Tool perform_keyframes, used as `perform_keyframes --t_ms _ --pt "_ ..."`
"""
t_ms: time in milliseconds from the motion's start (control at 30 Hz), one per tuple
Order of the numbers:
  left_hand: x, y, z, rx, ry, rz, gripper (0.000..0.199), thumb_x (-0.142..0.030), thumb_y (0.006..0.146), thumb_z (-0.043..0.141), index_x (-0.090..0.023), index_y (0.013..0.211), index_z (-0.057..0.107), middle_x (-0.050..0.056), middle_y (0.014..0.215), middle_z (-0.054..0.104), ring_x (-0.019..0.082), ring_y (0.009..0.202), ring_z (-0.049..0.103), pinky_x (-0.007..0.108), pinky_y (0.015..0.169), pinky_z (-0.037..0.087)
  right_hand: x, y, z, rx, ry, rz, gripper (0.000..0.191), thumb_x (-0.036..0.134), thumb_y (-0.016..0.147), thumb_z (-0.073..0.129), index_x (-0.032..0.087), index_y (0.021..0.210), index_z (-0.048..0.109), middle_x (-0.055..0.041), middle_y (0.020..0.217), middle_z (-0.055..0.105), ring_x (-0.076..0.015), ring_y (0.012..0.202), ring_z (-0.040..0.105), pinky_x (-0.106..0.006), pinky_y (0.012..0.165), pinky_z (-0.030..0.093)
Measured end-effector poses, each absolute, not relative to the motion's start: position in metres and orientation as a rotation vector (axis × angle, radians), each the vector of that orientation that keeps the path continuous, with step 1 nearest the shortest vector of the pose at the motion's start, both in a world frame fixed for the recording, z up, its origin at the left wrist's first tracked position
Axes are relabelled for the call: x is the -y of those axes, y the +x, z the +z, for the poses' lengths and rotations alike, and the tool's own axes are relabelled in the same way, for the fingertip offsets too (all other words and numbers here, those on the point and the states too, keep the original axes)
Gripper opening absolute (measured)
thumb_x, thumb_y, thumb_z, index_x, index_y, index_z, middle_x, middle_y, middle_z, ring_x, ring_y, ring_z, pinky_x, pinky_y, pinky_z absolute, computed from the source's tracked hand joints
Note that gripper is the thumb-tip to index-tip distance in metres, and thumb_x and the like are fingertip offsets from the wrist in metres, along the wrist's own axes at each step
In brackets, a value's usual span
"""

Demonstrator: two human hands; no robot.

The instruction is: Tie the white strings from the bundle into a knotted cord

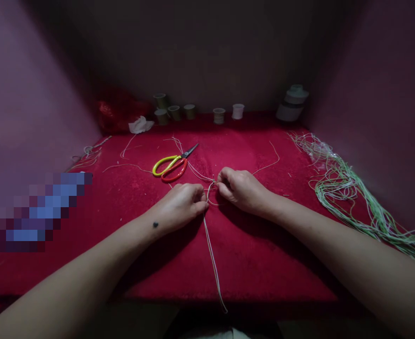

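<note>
My left hand (pixel 188 202) is closed with thumb and fingers pinched on thin pale cord (pixel 211 249). A doubled length of this cord runs from the fingers down over the table's front edge and ends in a loop. Just to the right, my right hand (pixel 241 188) pinches the cord too, near a small crossing or knot between the two hands; its exact form is too small to make out. Loose strands lead away on both sides. Beyond my left hand lie scissors (pixel 174 165) with one yellow and one red handle, their blades partly apart.
Red cloth (pixel 264 263) covers the table. Several thread spools (pixel 219 115) and a white bottle (pixel 292 103) stand at the back. A bundle of green and white cords (pixel 355 202) lies right; crumpled tissue (pixel 141 125) and a red plastic bag (pixel 117 110) are back left. Walls flank both sides.
</note>
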State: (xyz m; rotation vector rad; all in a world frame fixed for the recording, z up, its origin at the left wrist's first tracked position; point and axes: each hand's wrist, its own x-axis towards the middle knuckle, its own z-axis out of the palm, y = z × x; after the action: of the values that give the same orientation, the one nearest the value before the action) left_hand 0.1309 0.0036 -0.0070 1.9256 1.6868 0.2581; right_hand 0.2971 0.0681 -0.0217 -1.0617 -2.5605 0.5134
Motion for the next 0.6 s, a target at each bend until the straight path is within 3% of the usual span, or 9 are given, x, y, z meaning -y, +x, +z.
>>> perform_keyframes --t_ms 300,500,600 --pt "0.0006 0.1270 -0.0020 -1.669 1.830 0.435 0.013 -0.026 0.075 0.050 -0.017 0.066 0.047 -0.003 0.058 0.047 0.009 0.052 0.041 0.022 0.049 0.030 -0.0705 0.3039 -0.0221 2.452 -0.971 0.672 0.010 0.020 0.083 0.043 0.013 0.081 0.049 -0.0035 0.071 0.056 -0.0086 0.058 0.044 -0.021 0.056 0.032" --pt "-0.0004 0.1323 -0.0012 -1.603 1.384 0.494 0.013 -0.029 0.077 0.049 -0.019 0.073 0.043 -0.004 0.046 0.050 0.007 0.034 0.037 0.019 0.035 0.024 -0.0703 0.3047 -0.0205 2.419 -0.980 0.693 0.009 0.019 0.082 0.043 0.013 0.080 0.049 -0.0033 0.071 0.055 -0.0086 0.058 0.043 -0.021 0.056 0.032" --pt "-0.0015 0.1345 -0.0045 -1.648 1.432 0.500 0.016 -0.032 0.074 0.054 -0.019 0.077 0.045 -0.003 0.050 0.055 0.009 0.036 0.044 0.019 0.035 0.029 -0.0708 0.3048 -0.0204 2.406 -0.976 0.720 0.009 0.019 0.082 0.043 0.014 0.079 0.049 -0.0028 0.070 0.055 -0.0087 0.058 0.043 -0.022 0.056 0.032"
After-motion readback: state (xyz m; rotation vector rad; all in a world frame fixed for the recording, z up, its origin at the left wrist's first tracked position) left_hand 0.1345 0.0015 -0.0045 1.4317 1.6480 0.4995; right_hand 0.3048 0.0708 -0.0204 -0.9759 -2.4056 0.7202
